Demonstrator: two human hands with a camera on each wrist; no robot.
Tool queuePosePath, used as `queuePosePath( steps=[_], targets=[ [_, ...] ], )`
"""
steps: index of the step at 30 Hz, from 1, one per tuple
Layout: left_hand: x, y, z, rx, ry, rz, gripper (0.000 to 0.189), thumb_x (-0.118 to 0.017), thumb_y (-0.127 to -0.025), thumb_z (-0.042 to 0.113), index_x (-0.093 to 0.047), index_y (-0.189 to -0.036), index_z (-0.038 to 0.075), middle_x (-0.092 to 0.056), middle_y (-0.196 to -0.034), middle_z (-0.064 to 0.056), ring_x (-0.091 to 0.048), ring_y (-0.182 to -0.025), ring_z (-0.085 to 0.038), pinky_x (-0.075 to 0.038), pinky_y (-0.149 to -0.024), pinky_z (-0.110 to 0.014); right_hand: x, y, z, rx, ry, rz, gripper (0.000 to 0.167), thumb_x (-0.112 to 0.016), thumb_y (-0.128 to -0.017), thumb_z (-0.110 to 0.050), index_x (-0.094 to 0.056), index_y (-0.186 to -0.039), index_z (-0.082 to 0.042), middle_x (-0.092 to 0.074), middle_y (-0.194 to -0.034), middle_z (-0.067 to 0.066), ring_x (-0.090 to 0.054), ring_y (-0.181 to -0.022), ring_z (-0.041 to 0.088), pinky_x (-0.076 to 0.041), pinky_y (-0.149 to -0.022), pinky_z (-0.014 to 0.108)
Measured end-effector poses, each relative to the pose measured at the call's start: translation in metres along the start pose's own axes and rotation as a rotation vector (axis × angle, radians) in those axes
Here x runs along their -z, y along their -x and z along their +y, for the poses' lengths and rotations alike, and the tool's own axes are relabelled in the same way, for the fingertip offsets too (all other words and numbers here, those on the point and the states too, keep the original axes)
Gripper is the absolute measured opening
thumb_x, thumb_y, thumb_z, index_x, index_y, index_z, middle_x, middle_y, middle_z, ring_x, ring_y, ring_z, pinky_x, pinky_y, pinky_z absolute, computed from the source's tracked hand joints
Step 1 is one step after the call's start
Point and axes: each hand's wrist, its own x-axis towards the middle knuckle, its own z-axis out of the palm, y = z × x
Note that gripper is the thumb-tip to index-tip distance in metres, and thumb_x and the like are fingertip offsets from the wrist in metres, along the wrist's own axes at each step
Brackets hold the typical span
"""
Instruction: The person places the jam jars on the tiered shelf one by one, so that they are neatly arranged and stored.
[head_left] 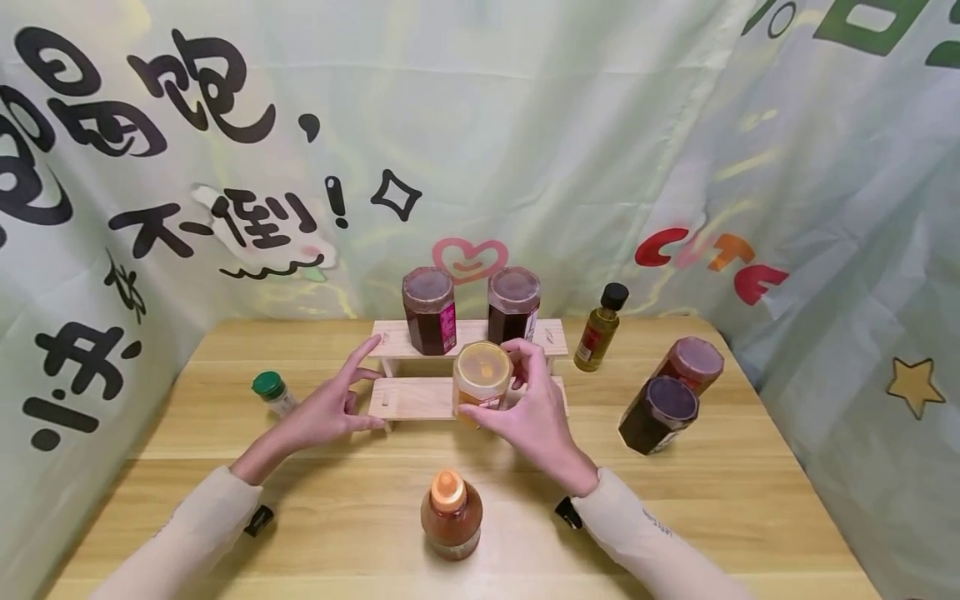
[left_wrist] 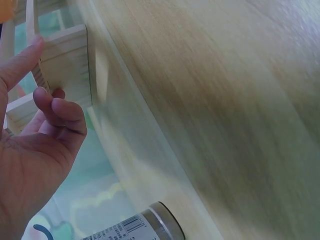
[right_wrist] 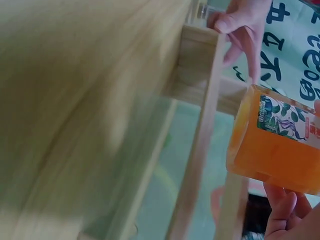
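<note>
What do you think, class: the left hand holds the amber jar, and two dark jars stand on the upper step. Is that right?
The hand is wrong: the head view shows the right hand holding the amber jar. Two dark jars do stand on the upper step.

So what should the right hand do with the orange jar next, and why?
Probably ease the orange jar down and back onto the lower step: the right hand holds it up near that step's front edge, while the left hand is at the wooden rack's left end.
</note>
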Motion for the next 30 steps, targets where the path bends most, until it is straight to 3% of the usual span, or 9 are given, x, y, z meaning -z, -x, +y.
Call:
queuePosePath(
  steps=[9,16,23,30],
  targets=[
    [0.000,0.001,0.002,0.005,-0.016,-0.014,0.132,-0.095,-0.086,0.008,-0.003,-0.176,0.040,-0.062,-0.147,-0.023,-0.051,-0.056,-0.014,-0.049,-0.052,-0.030,-0.030,-0.002,0.003,0.056,0.010,0.000,0.103,-0.111,-0.063,-0.023,-0.047,-0.142,-0.010,-0.067,-0.109,0.003,-0.062,-0.095,0.017,-0.053,-0.075,0.035],
    [0.000,0.000,0.004,-0.006,-0.032,0.000,0.130,-0.094,-0.086,0.005,-0.005,-0.177,0.031,-0.062,-0.145,-0.028,-0.051,-0.056,-0.016,-0.048,-0.051,-0.030,-0.049,-0.011,0.003,0.082,-0.004,-0.043,0.101,-0.110,-0.065,-0.027,-0.048,-0.143,-0.011,-0.067,-0.109,0.002,-0.063,-0.095,0.015,-0.056,-0.076,0.034],
    [0.001,0.000,0.001,0.019,-0.012,-0.006,0.133,-0.095,-0.086,0.006,-0.004,-0.176,0.041,-0.064,-0.146,-0.021,-0.053,-0.055,-0.015,-0.051,-0.052,-0.031,-0.066,-0.015,0.004,0.118,0.003,-0.058,0.100,-0.109,-0.067,-0.030,-0.048,-0.143,-0.009,-0.067,-0.112,0.003,-0.065,-0.097,0.016,-0.057,-0.074,0.034],
    [0.001,-0.001,0.001,0.025,0.007,-0.002,0.132,-0.094,-0.087,0.006,-0.004,-0.176,0.043,-0.062,-0.148,-0.021,-0.052,-0.053,-0.013,-0.051,-0.051,-0.031,-0.076,-0.022,0.000,0.187,0.064,-0.082,0.096,-0.107,-0.070,-0.035,-0.052,-0.145,-0.011,-0.065,-0.119,0.004,-0.065,-0.100,0.015,-0.058,-0.078,0.035]
  ],
)
